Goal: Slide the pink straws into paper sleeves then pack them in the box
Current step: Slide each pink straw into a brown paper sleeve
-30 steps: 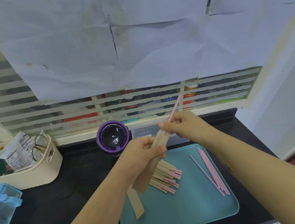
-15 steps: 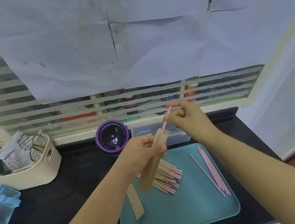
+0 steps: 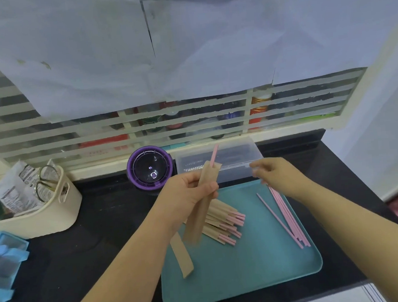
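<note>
**poster1:** I'm stuck on the feed from my desk and it's a bit smeary. Where's the straw sitting, and what are the hands doing?

**poster2:** I'm watching the same head view, so here's what I get. I'll hang everything off the flat teal plastic tray point(image 3: 262, 277). The left hand point(image 3: 192, 194) is above the tray's back-left corner, with its fingers wrapped around a long brown paper sleeve point(image 3: 197, 222). The sleeve is tilted, top end leaning toward the back. A thin pink plastic straw point(image 3: 214, 155) is inside it, with only a short tip poking out the top.

**poster1:** And the right one?

**poster2:** The right hand point(image 3: 273, 173) hovers over the tray's back edge, clear of the sleeve. Its fingers are loosely bent and I see nothing in them, though the fingertips are blurred.

**poster1:** What else is on the tray?

**poster2:** On the tray, under the left hand, there's a pile of sleeved straws point(image 3: 222, 223) with pink ends pointing right. A bunch of loose pink straws point(image 3: 286, 215) lies along the tray's right side. One empty brown paper sleeve point(image 3: 183, 257) hangs over the tray's left edge. The clear plastic lidded box point(image 3: 236, 157) is just behind the tray, lid down. A round purple-rimmed container point(image 3: 150, 170) is behind the tray's left corner. A cream plastic basket point(image 3: 55, 209) sits well off to the tray's left.
</note>
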Tool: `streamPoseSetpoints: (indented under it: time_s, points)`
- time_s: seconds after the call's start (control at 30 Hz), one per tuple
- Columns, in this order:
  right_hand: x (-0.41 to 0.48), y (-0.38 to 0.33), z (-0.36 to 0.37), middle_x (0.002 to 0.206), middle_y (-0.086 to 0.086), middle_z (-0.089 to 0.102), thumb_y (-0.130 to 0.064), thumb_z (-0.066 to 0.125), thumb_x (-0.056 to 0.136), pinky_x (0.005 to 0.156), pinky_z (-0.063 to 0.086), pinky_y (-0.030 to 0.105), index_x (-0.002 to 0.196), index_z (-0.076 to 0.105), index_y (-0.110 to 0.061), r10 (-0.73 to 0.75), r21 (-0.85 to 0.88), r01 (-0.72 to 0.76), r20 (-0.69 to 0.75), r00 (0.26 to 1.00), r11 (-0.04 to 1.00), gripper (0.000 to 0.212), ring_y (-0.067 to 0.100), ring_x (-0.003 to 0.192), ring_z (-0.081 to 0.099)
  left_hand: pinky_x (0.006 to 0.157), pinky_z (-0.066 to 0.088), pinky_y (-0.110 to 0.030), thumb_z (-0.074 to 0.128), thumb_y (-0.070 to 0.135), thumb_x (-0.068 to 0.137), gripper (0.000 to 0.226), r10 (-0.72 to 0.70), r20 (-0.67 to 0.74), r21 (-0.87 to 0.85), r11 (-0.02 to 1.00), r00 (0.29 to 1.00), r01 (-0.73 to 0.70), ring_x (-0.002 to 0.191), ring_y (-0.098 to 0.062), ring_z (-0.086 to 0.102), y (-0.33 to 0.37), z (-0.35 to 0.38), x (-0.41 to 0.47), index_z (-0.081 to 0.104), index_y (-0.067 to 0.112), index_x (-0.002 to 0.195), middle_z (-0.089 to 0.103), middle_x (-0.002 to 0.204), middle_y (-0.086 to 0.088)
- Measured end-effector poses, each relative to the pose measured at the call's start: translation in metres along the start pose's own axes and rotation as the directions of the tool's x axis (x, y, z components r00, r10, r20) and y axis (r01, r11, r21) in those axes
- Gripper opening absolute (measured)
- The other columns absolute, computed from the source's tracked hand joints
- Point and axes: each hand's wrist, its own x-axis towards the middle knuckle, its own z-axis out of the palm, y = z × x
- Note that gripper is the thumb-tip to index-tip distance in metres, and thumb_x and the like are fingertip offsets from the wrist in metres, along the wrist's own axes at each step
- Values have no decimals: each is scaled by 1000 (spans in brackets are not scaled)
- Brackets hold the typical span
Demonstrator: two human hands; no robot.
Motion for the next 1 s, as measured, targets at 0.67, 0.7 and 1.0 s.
streamPoseSetpoints:
  time_s: [0.67,0.7,1.0]
  points:
    - [-10,110,83,119,10,51,-19,46,91,83,45,32,122,56,-7,292,-566,-196,85,953,801,34,29,104,56,102,45,-47,69,19,84,16,-56,-45,-28,998,997,55,83,-17,67,-21,5,-1,69,16,100,73,78,-1]
    - [-10,110,85,119,10,50,-17,45,92,84,45,32,120,57,-7,278,-570,-175,98,956,803,33,29,104,55,101,45,-47,69,19,84,16,-54,-49,-34,998,997,52,83,-17,67,-21,4,-1,69,16,100,73,78,-1]
    - [-18,104,94,72,1,44,-8,47,91,63,39,31,96,33,-13,306,-511,-251,23,952,822,15,25,72,50,94,50,-36,68,17,84,19,-64,-70,-45,997,996,61,77,-10,68,-26,-3,-5,68,14,103,73,79,-1]
